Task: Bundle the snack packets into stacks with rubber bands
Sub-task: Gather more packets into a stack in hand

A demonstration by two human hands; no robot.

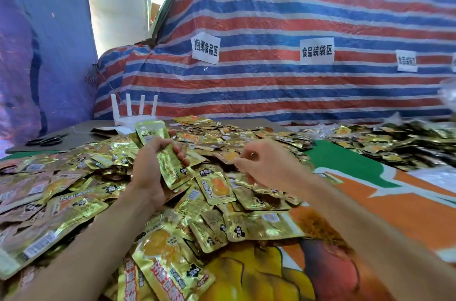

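— Where are the packets?

— Most lie loose in one gold pile [74,202] that fills the near left of the table, spread over a printed cloth [370,189] in orange and green. A few more are up off the pile, gathered into a stack [170,160].

— Who has the stack?

— The left hand [148,167]. It holds it above the middle of the pile, tilted with the top end leaning away, thumb on one side and fingers curled round the other.

— And the right hand [259,162]?

— Just right of the stack, low over the pile, knuckles up and fingers bent down toward the packets. The fingertips are blurred, so I cannot tell whether they pinch a packet or only touch one.

— What sits behind the pile?

— A white router [134,113] with four antennas stands at the pile's far edge. Black scissors [47,140] lie to the far left of the pile, on bare table.

— Anything to the right?

— A second heap [407,145] of packets, well apart from the pile across the cloth.

— And the backdrop?

— A striped tarp [296,17] in red, blue and white rises beyond the pile, with paper signs [205,48] stuck to it.
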